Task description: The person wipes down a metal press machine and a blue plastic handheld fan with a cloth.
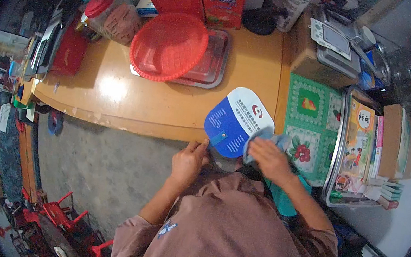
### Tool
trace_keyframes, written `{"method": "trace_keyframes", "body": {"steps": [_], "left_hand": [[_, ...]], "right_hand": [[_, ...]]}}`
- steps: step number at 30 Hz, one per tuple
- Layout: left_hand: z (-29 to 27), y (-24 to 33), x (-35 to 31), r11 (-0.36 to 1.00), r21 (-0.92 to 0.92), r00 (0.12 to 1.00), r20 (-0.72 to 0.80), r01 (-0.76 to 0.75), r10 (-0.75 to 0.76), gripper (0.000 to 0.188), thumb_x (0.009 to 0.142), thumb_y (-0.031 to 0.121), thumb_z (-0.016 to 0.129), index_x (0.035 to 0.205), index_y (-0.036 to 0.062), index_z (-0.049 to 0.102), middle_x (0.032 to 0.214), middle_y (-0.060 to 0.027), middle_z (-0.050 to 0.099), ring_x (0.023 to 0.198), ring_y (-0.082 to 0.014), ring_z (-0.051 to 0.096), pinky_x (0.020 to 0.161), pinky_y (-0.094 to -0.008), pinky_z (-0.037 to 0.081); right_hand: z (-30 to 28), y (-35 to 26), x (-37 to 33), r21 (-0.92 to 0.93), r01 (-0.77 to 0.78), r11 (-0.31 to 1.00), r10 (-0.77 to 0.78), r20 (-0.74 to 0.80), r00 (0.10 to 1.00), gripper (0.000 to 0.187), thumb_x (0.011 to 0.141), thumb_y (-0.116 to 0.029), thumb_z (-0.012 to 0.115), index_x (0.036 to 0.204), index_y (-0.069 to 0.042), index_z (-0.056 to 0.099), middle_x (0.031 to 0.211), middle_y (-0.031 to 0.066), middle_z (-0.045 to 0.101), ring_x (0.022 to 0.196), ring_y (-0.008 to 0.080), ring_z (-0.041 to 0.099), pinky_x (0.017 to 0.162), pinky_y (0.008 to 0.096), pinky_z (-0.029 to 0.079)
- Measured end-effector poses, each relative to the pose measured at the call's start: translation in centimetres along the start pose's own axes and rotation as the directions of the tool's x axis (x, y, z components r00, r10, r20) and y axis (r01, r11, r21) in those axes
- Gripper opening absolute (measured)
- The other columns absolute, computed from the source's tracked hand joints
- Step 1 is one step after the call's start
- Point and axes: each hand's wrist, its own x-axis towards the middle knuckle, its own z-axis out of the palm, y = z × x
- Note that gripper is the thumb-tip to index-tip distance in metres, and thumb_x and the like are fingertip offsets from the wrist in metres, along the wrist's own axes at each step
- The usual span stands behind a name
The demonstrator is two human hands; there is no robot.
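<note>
A flat, rounded blue-and-white hand fan is held over the front edge of the wooden table. My left hand is closed at its lower-left side, where a light blue handle piece joins the fan. With my right hand I grip a grey-blue cloth, bunched against the fan's right edge. Part of the cloth lies hidden under my fingers.
On the wooden table, a red plastic basket rests over a clear-lidded tray. Behind it stands a red-lidded jar. To the right are a green fruit-patterned cloth and a metal tray of books.
</note>
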Motion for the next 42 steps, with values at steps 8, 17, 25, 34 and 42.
{"method": "trace_keyframes", "body": {"steps": [8,17,25,34,42], "left_hand": [[-0.8,-0.1,2.4,0.999,0.013,0.999,-0.007,-0.038,0.039,0.057,0.064,0.009,0.072,0.119,0.0114,0.06,0.095,-0.0067,0.063,0.073,-0.0291,0.066,0.059,-0.0399,0.053],[-0.7,-0.9,3.0,0.996,0.061,0.997,0.053,-0.065,0.062,0.059,0.062,0.006,0.067,0.12,0.0125,0.058,0.093,-0.0081,0.059,0.07,-0.031,0.065,0.06,-0.0417,0.054],[0.0,-0.9,3.7,0.989,0.033,0.99,0.035,-0.141,0.14,0.054,0.066,0.005,0.064,0.118,0.0128,0.059,0.093,-0.0091,0.058,0.067,-0.0316,0.065,0.059,-0.0421,0.054],[0.7,-1.1,3.3,0.998,-0.038,0.995,-0.088,-0.054,0.051,0.04,0.073,0.005,0.059,0.113,0.0138,0.063,0.089,-0.0094,0.059,0.064,-0.0312,0.065,0.054,-0.0426,0.053],[0.4,-1.4,3.5,0.994,-0.009,0.994,-0.034,-0.108,0.108,0.034,0.082,0.007,0.054,0.115,0.0132,0.062,0.089,-0.0102,0.059,0.06,-0.0308,0.064,0.051,-0.0409,0.053]], "right_hand": [[0.8,-1.0,3.6,-0.035,-0.176,0.984,0.174,-0.056,0.983,0.04,0.078,-0.003,0.053,0.117,-0.001,0.061,0.133,0.0136,0.054,0.131,0.03,0.044,0.11,0.0457,0.032],[0.7,-0.2,5.1,-0.016,-0.08,0.997,0.081,0.075,0.994,0.04,0.085,-0.007,0.052,0.124,-0.003,0.058,0.139,0.0127,0.049,0.134,0.0299,0.041,0.111,0.0474,0.03],[2.7,4.8,13.1,-0.164,-0.316,0.934,0.299,-0.123,0.946,0.049,0.088,-0.022,0.053,0.134,-0.004,0.049,0.148,0.0135,0.038,0.141,0.0303,0.028,0.114,0.049,0.021],[2.8,-2.8,9.8,-0.012,-0.052,0.999,0.053,0.149,0.987,0.051,0.086,-0.017,0.057,0.134,-0.004,0.049,0.146,0.0134,0.04,0.139,0.0303,0.03,0.114,0.0489,0.02],[0.8,5.5,12.0,-0.249,-0.273,0.929,0.266,-0.065,0.962,0.05,0.088,-0.022,0.053,0.135,-0.007,0.048,0.147,0.0125,0.039,0.14,0.03,0.029,0.114,0.0485,0.02]]}}
